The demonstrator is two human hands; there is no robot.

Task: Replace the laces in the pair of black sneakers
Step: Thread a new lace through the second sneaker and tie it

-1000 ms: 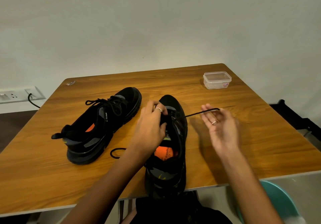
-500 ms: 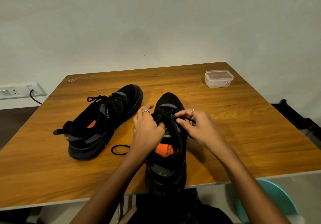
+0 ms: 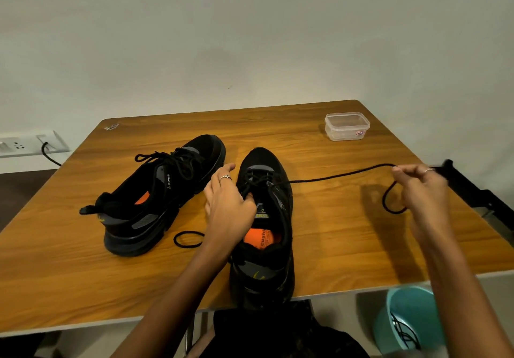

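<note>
Pinching a taut black lace [image 3: 339, 174] out right, the right hand [image 3: 422, 188] pulls while the left hand [image 3: 228, 199], fingers curled, holds the near sneaker [image 3: 264, 218] at its tongue.

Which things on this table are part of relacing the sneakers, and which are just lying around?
Part of the job:
near sneaker, steadied by the left hand
black lace, pulled out sideways by the right hand
far sneaker, already laced
lace loop on the table

Lying about:
clear plastic container
teal bin below the table's edge
</note>
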